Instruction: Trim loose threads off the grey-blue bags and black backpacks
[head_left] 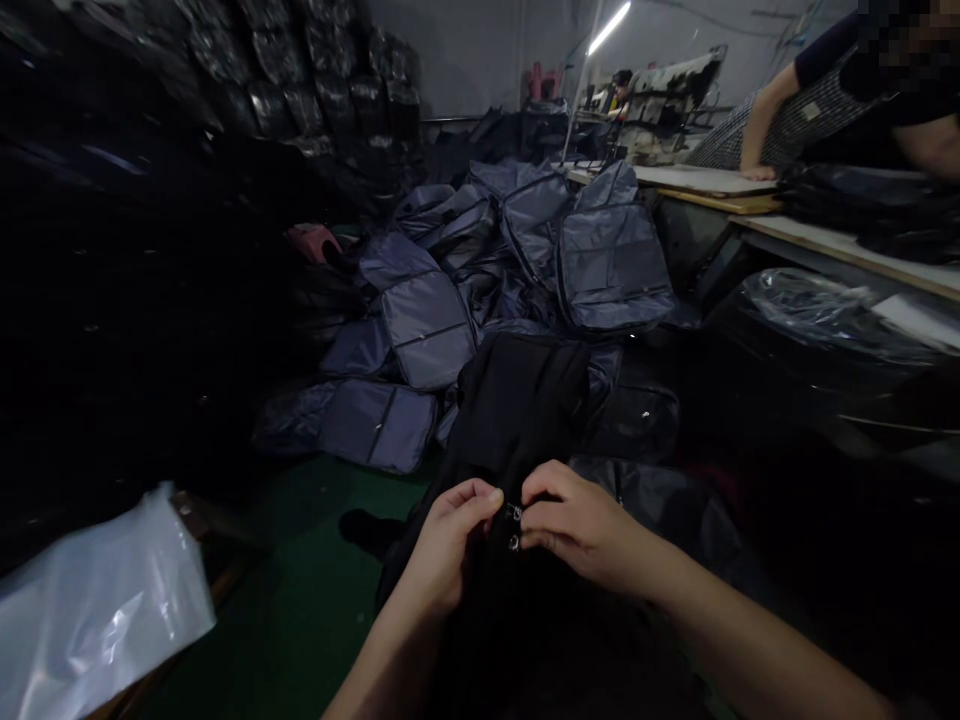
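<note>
A black backpack (517, 400) lies in front of me, its near part lost in the dark. Two small shiny metal zipper pulls (514, 543) show on its near side, between my hands. With thumb and bent fingers closed, my left hand (457, 530) pinches the black fabric just left of the pulls. From the right, my right hand (574, 525) has its fingers curled together, the tips at the zipper pulls. Exactly what lies between those fingertips is partly hidden.
A heap of backpacks with grey-blue lining (427, 330) fills the floor ahead. Clear plastic bags (105, 610) lie at lower left. Wrapped bundles (300, 70) are stacked behind. At right, a person's hand (759, 173) rests on a worktable (705, 180) near sewing machines (667, 95).
</note>
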